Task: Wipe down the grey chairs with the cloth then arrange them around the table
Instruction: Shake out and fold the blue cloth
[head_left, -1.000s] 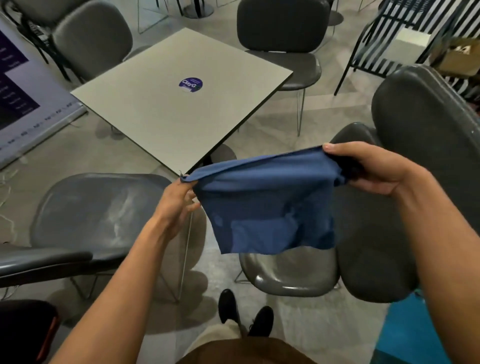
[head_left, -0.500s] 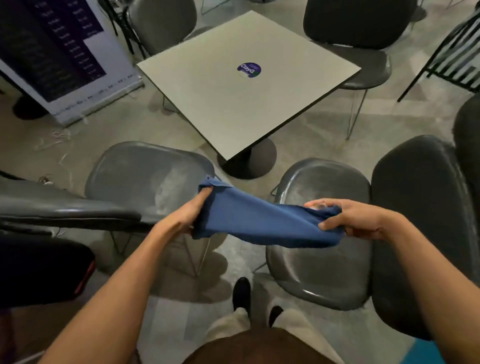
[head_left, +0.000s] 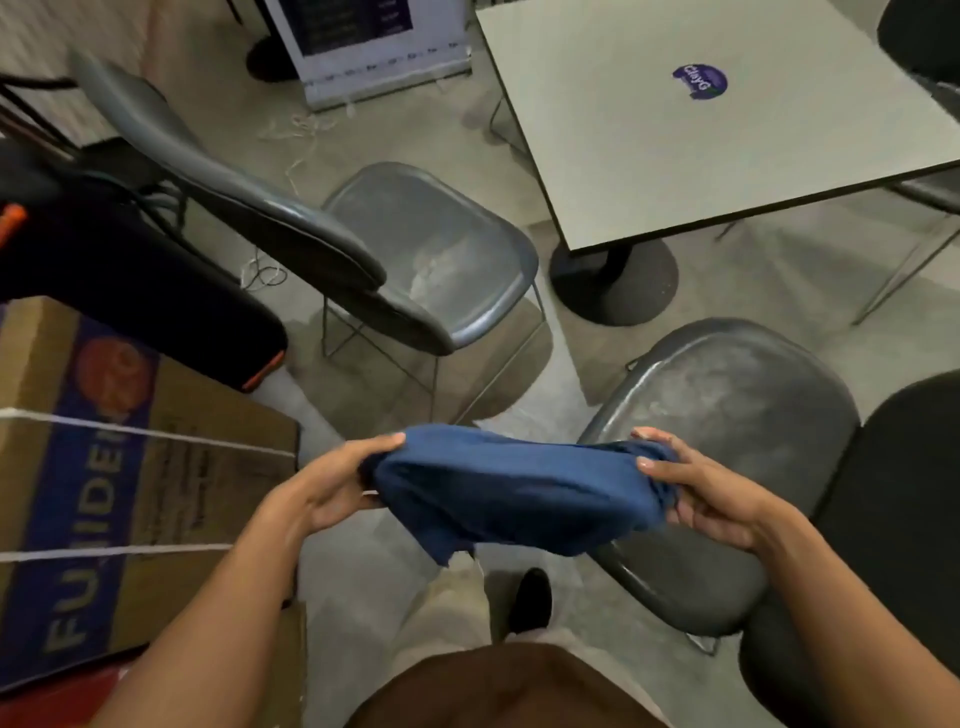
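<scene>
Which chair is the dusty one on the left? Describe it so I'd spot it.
Start at the square table with the purple sticker. Left of its round black base stands a grey chair. Its seat shows a whitish smear, and its backrest leans toward the cardboard box.

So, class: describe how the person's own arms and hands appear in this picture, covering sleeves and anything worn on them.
Both forearms are bare, with no sleeve reaching into view. The left hand and right hand wear no gloves, and no watch, ring or band shows on either. The fingernails are short and plain.
</scene>
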